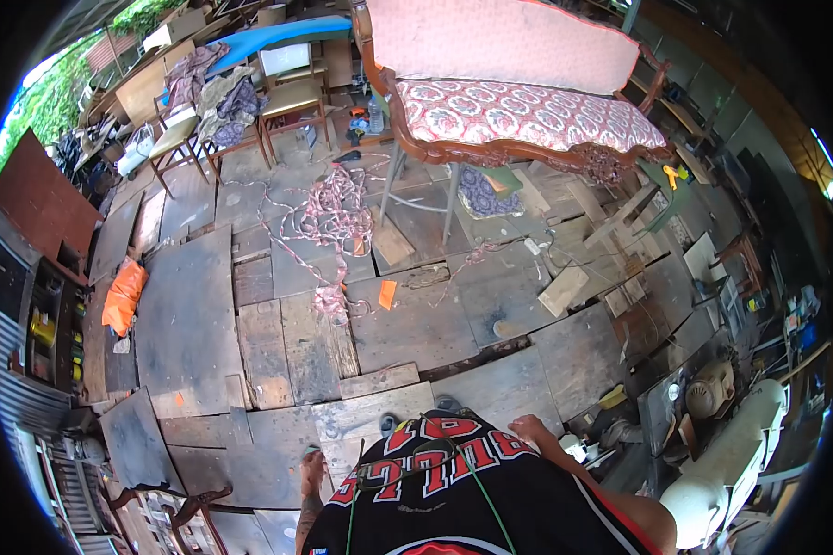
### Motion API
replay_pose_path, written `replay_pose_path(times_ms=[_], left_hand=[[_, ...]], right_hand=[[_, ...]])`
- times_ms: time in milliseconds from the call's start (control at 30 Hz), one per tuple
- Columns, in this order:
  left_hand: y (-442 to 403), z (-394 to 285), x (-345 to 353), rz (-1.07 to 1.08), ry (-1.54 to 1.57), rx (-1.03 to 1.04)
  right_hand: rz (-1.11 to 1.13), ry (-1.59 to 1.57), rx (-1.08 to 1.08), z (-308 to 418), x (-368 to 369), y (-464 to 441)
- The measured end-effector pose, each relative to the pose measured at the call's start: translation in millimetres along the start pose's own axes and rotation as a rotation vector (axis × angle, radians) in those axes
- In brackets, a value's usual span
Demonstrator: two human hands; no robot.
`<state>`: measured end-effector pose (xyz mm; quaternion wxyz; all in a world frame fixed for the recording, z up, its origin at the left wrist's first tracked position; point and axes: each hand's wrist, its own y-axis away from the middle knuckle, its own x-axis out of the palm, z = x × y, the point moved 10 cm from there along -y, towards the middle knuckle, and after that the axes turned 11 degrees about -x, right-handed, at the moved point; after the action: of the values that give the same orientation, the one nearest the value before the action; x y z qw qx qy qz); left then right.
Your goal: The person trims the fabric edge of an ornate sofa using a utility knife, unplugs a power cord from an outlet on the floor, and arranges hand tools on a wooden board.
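Observation:
My left hand [313,464] hangs beside the black and red jersey [416,462], low in the head view, with something small and greenish at its fingertips that I cannot make out. On the other side, my right hand [530,429] is against the jersey's edge, its fingers partly hidden and too small to read. Further ahead stands a carved wooden sofa with a patterned seat [518,116], raised on metal legs. A tangle of pink patterned strips [333,208] lies on the floor before it, near an orange card [387,294].
Overlapping boards [185,305] cover the floor, with gaps and raised edges. An orange bag [124,296] lies at the left. Chairs [292,100] stand at the back left. A pale tank [727,472] is at the lower right, and loose wood [563,290] lies right of centre.

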<state>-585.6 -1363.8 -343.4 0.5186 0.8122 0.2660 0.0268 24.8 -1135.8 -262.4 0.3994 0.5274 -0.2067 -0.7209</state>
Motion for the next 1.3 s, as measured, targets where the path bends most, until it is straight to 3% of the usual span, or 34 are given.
replay_pose_path(times_ms=[300,400,567,700,967,1167,1300], left_hand=[[49.8,-34.9,1.7,-0.019,-0.296,0.070],[59.1,-31.2,5.6,0.051,-0.297,-0.012],[61.5,-32.4,-8.1,-0.123,-0.224,0.022],[67.8,-34.3,-8.9,-0.134,-0.219,0.017],[62.2,-6.8,-0.2,0.030,-0.150,-0.029],[49.6,8.7,-3.5,0.016,-0.069,-0.029],[54.5,0.5,2.7,0.029,-0.084,-0.014]], right_hand=[[-0.171,-0.175,0.091,-10.9,-4.8,10.4],[-0.165,-0.149,0.055,-4.4,-5.6,7.1],[-0.161,-0.198,0.057,1.9,-7.9,7.1],[-0.154,-0.219,0.080,5.1,-13.3,1.2],[-0.244,-0.167,-0.025,19.2,-26.4,-11.9],[-0.183,-0.190,0.033,1.3,-13.3,-20.5],[-0.298,-0.183,-0.009,3.3,-19.5,-15.6]])
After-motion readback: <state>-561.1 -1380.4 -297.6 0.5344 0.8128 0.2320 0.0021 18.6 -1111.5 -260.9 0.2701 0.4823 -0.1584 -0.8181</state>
